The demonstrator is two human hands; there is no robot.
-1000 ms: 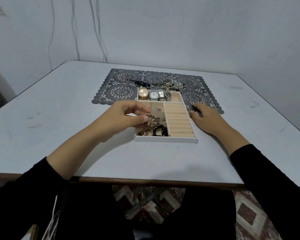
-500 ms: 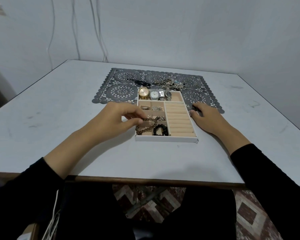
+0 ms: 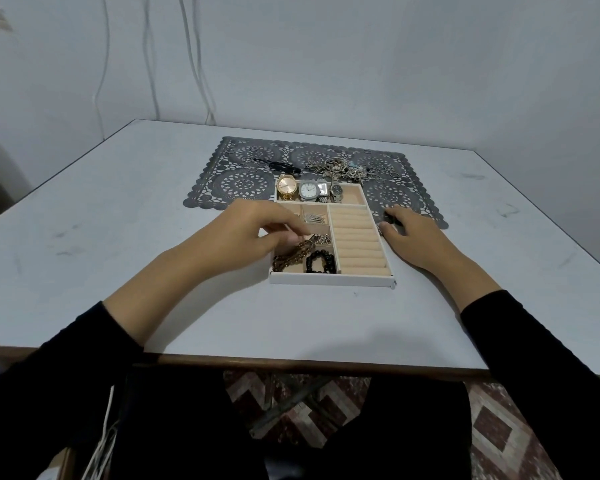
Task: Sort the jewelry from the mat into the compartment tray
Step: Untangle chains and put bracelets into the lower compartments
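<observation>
The left hand (image 3: 257,230) pinched a chain bracelet (image 3: 291,256) between thumb and fingertips, low in the tray's (image 3: 329,280) near-left part. Doing this well probably meant settling every link below the dividers before letting go. The right hand (image 3: 413,237) lay relaxed against the tray's right wall. More jewelry (image 3: 340,169) lay on the mat (image 3: 243,181) behind the tray.

Mat (image 3: 243,183): on the table (image 3: 118,237).
Tray (image 3: 331,278): on the table, back end on the mat.
Watches (image 3: 307,189): in the tray's back box.
Jewelry pile (image 3: 340,168): on the mat, behind the tray.
Bead bracelet (image 3: 321,263): front box, right of the chain (image 3: 291,258).
Ring rolls (image 3: 357,244): tray's right side.
</observation>
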